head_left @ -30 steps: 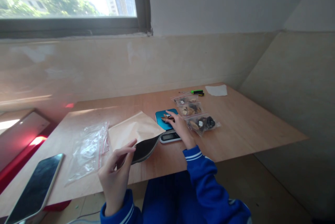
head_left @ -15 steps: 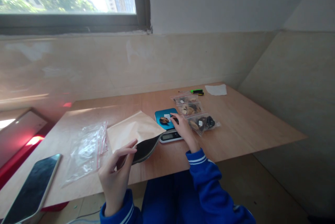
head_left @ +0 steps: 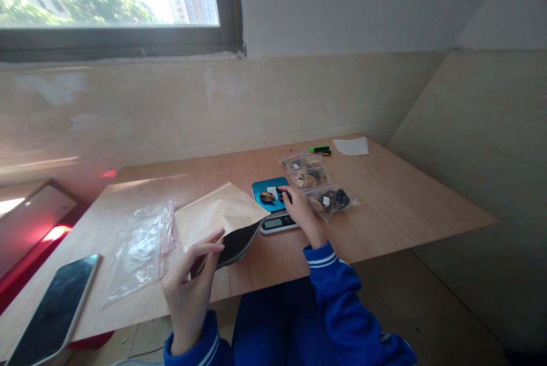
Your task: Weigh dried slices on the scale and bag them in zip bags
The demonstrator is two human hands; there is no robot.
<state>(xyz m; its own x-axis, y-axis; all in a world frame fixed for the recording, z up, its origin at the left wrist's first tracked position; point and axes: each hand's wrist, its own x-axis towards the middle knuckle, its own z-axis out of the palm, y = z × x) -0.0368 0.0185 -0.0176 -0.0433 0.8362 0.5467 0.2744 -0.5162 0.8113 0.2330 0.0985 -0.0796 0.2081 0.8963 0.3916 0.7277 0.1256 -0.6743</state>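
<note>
My left hand point(head_left: 194, 275) pinches the edge of a tan kraft paper bag point(head_left: 220, 212), whose dark inside shows through its open mouth. To the right of the bag stands a small kitchen scale point(head_left: 277, 223) with a blue platform and a grey display. On the platform lie a brown, curled dried piece point(head_left: 267, 197) and a small white label point(head_left: 272, 191). My right hand point(head_left: 298, 206) reaches over the platform's right side, its fingers closed around a dark dried piece point(head_left: 284, 195), partly hidden by them.
Several clear zip bags of dried pieces point(head_left: 328, 200) lie right of the scale. Flat clear bags point(head_left: 141, 246) and a phone point(head_left: 53, 303) are at left. A green-and-black pen-like tool point(head_left: 319, 150) and white paper point(head_left: 351, 146) lie at the back. The table point(head_left: 405, 200) ends near my lap.
My right fingers have shifted very slightly at the dark piece on the scale. The left hand and paper bag hold still. The view has tilted a little.
</note>
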